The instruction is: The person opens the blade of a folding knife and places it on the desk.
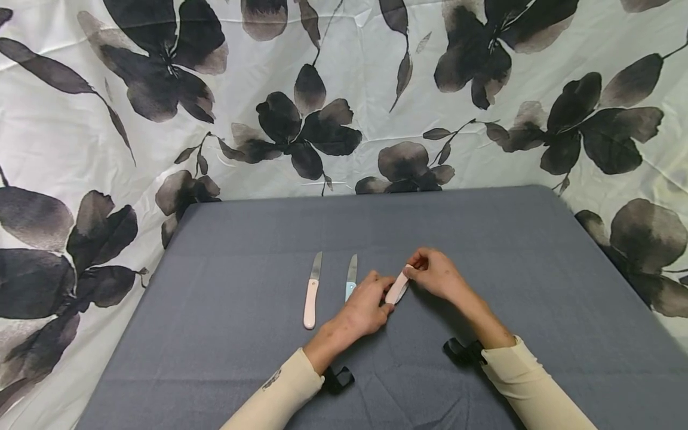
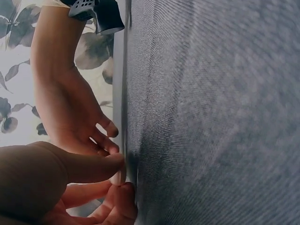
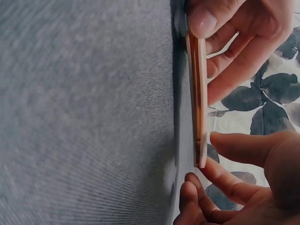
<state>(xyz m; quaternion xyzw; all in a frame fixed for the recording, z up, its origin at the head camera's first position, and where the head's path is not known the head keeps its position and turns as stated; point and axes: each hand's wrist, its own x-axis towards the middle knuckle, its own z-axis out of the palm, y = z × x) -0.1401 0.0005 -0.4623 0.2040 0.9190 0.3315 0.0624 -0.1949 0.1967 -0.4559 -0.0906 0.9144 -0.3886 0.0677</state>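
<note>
A pink folding knife (image 1: 396, 289) is held between both hands over the grey cloth, its blade folded in along the handle. My left hand (image 1: 368, 303) pinches its near end between thumb and fingers. At the far end, my right hand (image 1: 434, 275) holds it by the fingertips. The right wrist view shows the slotted edge of the knife (image 3: 198, 101), with the left thumb (image 3: 204, 23) on one end and the right thumb (image 3: 239, 147) at the other. In the left wrist view, fingers hide most of the knife (image 2: 120, 176).
Left of the hands, a second pink knife (image 1: 310, 301) lies unfolded, blade pointing away. Beside it is an unfolded light-blue knife (image 1: 352, 278), its handle partly hidden by the left hand. Grey cloth covers the table (image 1: 242, 358); a floral curtain (image 1: 333, 54) hangs behind.
</note>
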